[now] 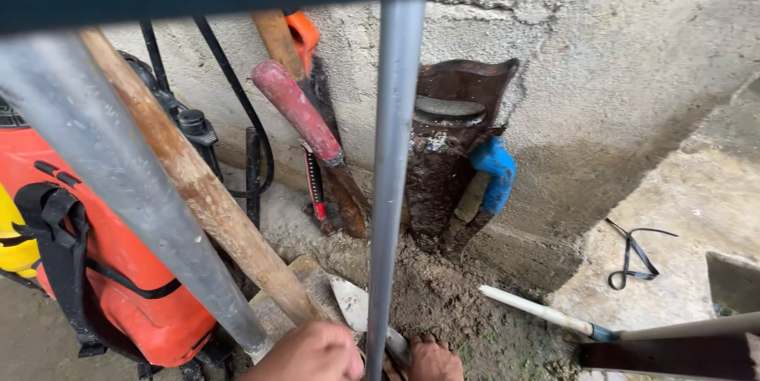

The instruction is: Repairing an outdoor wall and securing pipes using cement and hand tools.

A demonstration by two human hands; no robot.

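My left hand (311,353) sits at the bottom edge, closed like a fist at the lower end of a long wooden handle (198,183) that slants up to the left. A thick grey metal pipe (119,191) lies parallel just left of that handle. My right hand (434,359) shows only its knuckles at the bottom edge, just right of a thin upright grey pipe (392,151) that stands between both hands. A pale flat trowel blade (352,302) lies in the soil right above my hands. Whatever the right fingers touch is hidden.
An orange backpack sprayer (119,270) with black straps stands at left. A red-handled tool (297,112), a rusty blade (451,151) and a blue pipe fitting (495,171) lean on the concrete wall (617,72). A white pipe (538,310) and black strap (633,254) lie right.
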